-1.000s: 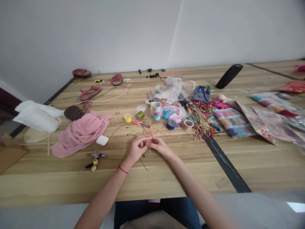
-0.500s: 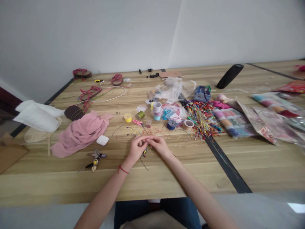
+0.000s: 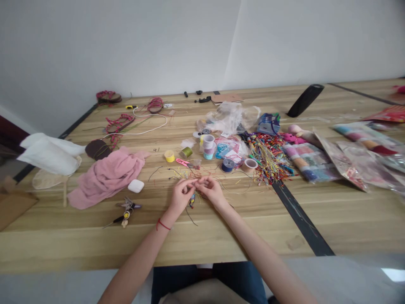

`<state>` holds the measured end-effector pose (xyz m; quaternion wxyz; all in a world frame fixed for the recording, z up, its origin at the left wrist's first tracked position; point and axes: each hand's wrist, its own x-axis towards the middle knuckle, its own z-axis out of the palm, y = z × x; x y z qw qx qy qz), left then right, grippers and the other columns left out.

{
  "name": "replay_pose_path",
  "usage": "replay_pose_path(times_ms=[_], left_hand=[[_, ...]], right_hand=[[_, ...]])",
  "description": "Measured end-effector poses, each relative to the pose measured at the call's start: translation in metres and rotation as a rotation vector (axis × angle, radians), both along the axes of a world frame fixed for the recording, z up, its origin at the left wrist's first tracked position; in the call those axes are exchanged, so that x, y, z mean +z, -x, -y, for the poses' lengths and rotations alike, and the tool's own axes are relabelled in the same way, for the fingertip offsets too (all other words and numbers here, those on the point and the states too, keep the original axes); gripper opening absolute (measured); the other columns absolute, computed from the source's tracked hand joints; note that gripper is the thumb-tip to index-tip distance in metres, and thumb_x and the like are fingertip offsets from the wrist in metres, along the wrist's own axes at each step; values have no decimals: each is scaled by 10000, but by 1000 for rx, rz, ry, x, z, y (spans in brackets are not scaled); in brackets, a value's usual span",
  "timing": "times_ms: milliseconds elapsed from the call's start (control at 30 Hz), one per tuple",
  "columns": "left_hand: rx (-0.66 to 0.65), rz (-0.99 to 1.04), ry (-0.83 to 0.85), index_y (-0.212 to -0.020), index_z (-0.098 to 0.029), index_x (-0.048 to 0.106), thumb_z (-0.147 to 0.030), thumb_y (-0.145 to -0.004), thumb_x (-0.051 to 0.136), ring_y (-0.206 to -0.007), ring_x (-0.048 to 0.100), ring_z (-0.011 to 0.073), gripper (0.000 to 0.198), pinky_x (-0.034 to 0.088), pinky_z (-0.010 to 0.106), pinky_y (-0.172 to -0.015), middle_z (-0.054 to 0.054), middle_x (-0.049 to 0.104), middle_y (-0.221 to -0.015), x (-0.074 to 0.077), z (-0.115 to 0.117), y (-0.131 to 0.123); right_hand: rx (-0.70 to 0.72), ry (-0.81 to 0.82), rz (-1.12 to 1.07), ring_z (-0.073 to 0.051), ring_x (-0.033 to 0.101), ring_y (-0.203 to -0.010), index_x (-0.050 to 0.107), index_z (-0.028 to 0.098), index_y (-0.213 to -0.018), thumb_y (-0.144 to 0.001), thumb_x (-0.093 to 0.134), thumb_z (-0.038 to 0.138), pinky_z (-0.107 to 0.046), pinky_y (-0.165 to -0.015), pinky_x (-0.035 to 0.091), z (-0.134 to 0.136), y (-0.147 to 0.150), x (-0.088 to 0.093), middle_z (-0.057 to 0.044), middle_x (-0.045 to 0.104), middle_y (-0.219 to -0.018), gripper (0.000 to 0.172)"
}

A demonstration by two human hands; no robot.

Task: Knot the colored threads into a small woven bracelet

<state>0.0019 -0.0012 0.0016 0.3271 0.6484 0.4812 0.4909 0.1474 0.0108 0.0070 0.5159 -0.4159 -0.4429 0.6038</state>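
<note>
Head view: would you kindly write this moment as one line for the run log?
left hand | right hand | fingers: tips together, grip unclear | nearest: loose threads, small colourful piece

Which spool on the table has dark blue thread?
The dark blue spool beside the tan tape roll; the yellow spool, olive green spool and pale spools differ.

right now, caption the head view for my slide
Left hand and right hand pinch thin colored cords over a wooden craft table.

Threads (image 3: 205,175) and spools (image 3: 228,165) stand before left hand (image 3: 182,197) and right hand (image 3: 211,191); passage runs to the table's near edge (image 3: 63,265)
</note>
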Motion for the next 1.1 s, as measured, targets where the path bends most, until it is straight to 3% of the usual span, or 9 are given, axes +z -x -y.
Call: replay_pose_path(times_ms=[100,233,367,500,700,900,1100], left_hand=[[-1,5,2,-1020,-195,727,-147,-784,615,-491,357,40,266,322,163,-476,-15,571,-758,-1,0,0],[-8,48,22,-989,-184,731,-134,-752,619,-484,359,35,267,318,162,-468,-18,560,-740,-2,-1,-1],[-28,133,154,-924,-151,725,-164,-706,644,-477,363,41,232,289,164,-442,-16,562,-689,-2,-3,-2],[-39,209,233,-882,-133,707,-200,-681,657,-476,369,48,218,270,170,-433,-16,565,-644,-3,-4,-3],[-35,180,221,-856,-139,698,-181,-676,654,-468,337,52,189,254,182,-431,-48,497,-580,-3,-6,-3],[-34,94,159,-881,-151,701,-114,-684,612,-498,361,50,219,291,176,-464,-45,515,-651,-3,-3,-3],[-37,56,157,-886,-154,702,-90,-687,596,-494,354,51,235,287,174,-464,-47,506,-649,-2,-2,-3]], right_hand=[[33,3,-26,-198,670,-755,531,223,-735,-560,826,497,-314,-697,519,0,0,1,-30,694,-771,439],[62,-52,11,-166,634,-704,521,224,-767,-620,795,473,-278,-650,490,1,-1,1,-14,660,-765,398],[50,-227,241,-132,540,-607,600,220,-852,-738,705,442,-251,-556,421,4,-4,1,-14,637,-791,271],[71,-330,372,-141,521,-590,670,218,-946,-816,641,390,-263,-557,401,6,-6,1,-25,661,-781,217],[96,-379,351,-195,613,-760,727,232,-908,-832,639,360,-309,-691,462,3,-6,-1,-66,719,-933,173],[0,-315,349,-197,608,-700,742,237,-847,-774,705,353,-299,-637,440,3,-3,-7,-59,730,-854,142],[-16,-348,354,-217,632,-771,751,241,-799,-761,720,327,-322,-714,458,4,-3,-4,-60,740,-839,99]])
